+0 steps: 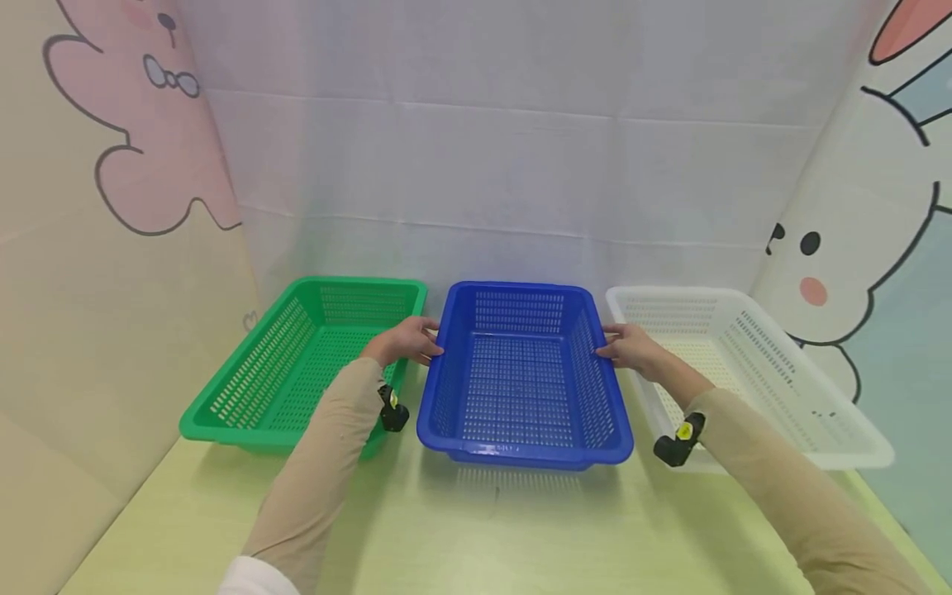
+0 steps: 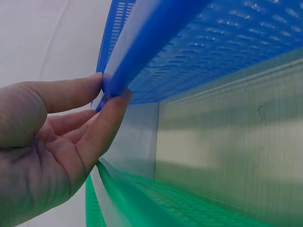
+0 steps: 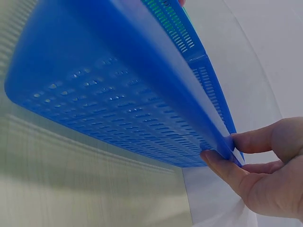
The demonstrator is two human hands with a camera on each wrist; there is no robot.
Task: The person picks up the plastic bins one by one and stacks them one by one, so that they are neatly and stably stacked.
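A blue plastic basket (image 1: 521, 453) with slotted walls and floor sits in the middle, between two others. Its left rim is pinched between thumb and fingers of my left hand (image 1: 409, 339); the left wrist view shows that hand (image 2: 57, 127) with the thumb above the rim and fingers beneath. On the opposite side my right hand (image 1: 630, 347) pinches the right rim, and in the right wrist view the hand (image 3: 270, 170) has its thumb over the edge and fingertips under it. Nothing lies inside the blue basket, and a shadow shows on the table below its front edge.
A green basket (image 1: 223, 434) stands on the left, its right rim under my left forearm. To the right stands a white basket (image 1: 855, 454), partly behind my right forearm. All three are on a pale green table (image 1: 476, 537), with a white curtain (image 1: 506, 165) behind.
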